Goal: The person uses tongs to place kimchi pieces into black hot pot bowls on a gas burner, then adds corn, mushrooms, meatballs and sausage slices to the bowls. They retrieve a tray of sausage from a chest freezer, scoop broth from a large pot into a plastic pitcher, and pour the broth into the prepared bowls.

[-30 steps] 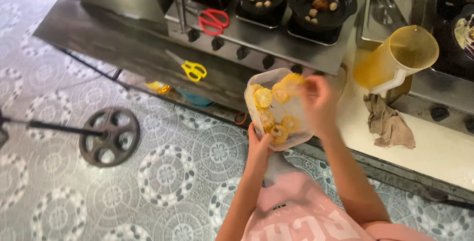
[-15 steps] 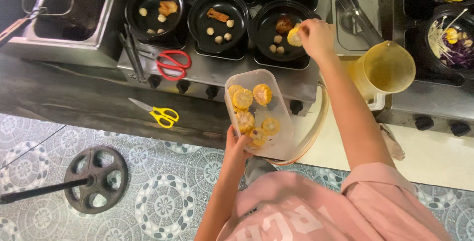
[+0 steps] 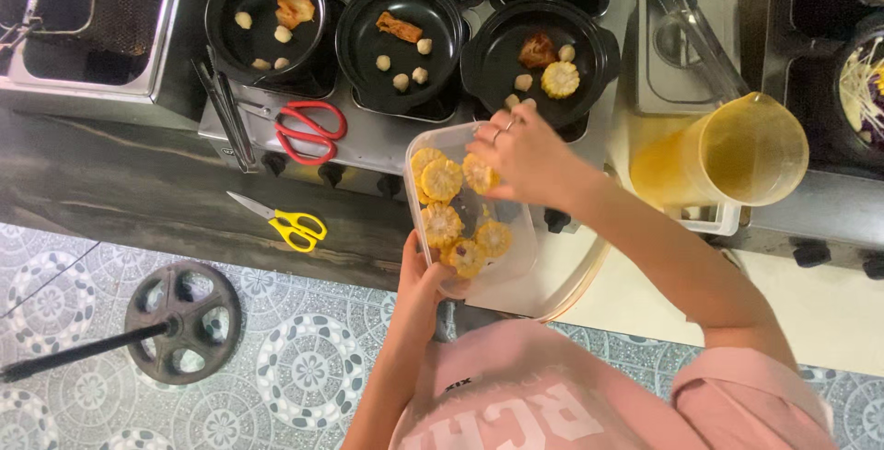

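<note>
Above the worktop (image 3: pixel 110 192) edge, my left hand (image 3: pixel 422 284) holds the clear plastic tub (image 3: pixel 470 215) of corn pieces by its near end. My right hand (image 3: pixel 520 157) reaches into the tub, its grip closed on one corn piece (image 3: pixel 479 174). Beyond it, another corn round (image 3: pixel 559 79) lies in a black pot (image 3: pixel 539 58).

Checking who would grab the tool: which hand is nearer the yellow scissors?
Left. The left hand holds the clear container just right of the yellow scissors; the right hand reaches into the container, farther right.
</note>
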A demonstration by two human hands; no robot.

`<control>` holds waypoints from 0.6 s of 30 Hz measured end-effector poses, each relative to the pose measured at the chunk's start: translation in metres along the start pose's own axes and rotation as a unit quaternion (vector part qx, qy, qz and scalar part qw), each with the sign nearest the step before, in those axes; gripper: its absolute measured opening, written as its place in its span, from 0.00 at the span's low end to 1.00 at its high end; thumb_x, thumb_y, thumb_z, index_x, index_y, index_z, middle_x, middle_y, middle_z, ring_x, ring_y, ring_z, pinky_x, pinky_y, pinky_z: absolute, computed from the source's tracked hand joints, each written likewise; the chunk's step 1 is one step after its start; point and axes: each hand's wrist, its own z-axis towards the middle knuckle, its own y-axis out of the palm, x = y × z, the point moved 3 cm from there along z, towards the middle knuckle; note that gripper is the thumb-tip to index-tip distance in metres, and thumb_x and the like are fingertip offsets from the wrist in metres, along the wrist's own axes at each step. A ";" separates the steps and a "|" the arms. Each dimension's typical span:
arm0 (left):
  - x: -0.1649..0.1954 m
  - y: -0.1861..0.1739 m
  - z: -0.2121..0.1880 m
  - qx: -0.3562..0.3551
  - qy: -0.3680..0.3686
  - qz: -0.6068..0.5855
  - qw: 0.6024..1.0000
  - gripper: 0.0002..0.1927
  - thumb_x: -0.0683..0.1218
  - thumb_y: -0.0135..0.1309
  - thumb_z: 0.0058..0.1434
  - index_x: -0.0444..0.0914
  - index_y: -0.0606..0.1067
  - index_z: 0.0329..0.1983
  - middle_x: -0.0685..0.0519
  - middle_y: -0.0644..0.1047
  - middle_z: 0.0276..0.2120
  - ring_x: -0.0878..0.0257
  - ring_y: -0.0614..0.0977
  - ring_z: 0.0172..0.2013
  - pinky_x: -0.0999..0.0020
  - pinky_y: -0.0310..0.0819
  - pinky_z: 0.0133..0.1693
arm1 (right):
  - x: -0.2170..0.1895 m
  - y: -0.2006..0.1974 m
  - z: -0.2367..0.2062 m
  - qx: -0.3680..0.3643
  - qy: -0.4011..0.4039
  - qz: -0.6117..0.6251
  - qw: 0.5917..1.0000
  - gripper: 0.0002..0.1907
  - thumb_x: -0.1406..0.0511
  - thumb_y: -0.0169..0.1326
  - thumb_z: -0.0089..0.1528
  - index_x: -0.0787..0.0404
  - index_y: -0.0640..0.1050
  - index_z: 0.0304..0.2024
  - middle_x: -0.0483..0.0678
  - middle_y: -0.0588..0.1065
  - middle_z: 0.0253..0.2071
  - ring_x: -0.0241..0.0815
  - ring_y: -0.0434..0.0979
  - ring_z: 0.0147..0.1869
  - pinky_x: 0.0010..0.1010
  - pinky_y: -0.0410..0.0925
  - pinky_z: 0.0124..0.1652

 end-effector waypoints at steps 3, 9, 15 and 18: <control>0.004 -0.004 0.002 0.004 0.003 0.015 1.000 0.45 0.38 0.49 0.51 0.37 0.50 0.75 0.40 0.77 0.51 0.52 0.83 0.47 0.57 0.83 0.41 | -0.019 0.011 0.005 -0.067 0.007 -0.115 0.991 0.25 0.54 0.68 0.47 0.55 0.80 0.45 0.42 0.79 0.43 0.42 0.74 0.54 0.40 0.61 0.55; 0.023 -0.017 0.001 -0.015 -0.010 -0.011 1.000 0.46 0.39 0.49 0.51 0.38 0.48 0.76 0.41 0.76 0.53 0.54 0.83 0.49 0.57 0.83 0.44 | -0.025 -0.013 0.013 -0.035 0.054 -0.023 0.998 0.30 0.55 0.70 0.43 0.58 0.79 0.45 0.47 0.77 0.44 0.47 0.73 0.53 0.43 0.60 0.54; 0.067 -0.054 -0.013 0.014 -0.051 0.019 0.998 0.44 0.41 0.49 0.53 0.41 0.51 0.76 0.46 0.75 0.57 0.56 0.80 0.55 0.58 0.78 0.51 | 0.002 -0.035 0.050 0.139 0.150 0.054 0.977 0.29 0.58 0.69 0.50 0.58 0.78 0.52 0.48 0.77 0.51 0.53 0.72 0.58 0.44 0.62 0.56; 0.089 -0.077 -0.016 0.015 -0.057 0.016 0.998 0.44 0.42 0.49 0.53 0.43 0.53 0.76 0.47 0.74 0.58 0.56 0.78 0.57 0.58 0.76 0.53 | 0.034 0.007 0.104 0.140 0.202 0.054 0.968 0.27 0.58 0.70 0.50 0.57 0.78 0.51 0.48 0.77 0.50 0.54 0.71 0.57 0.44 0.63 0.55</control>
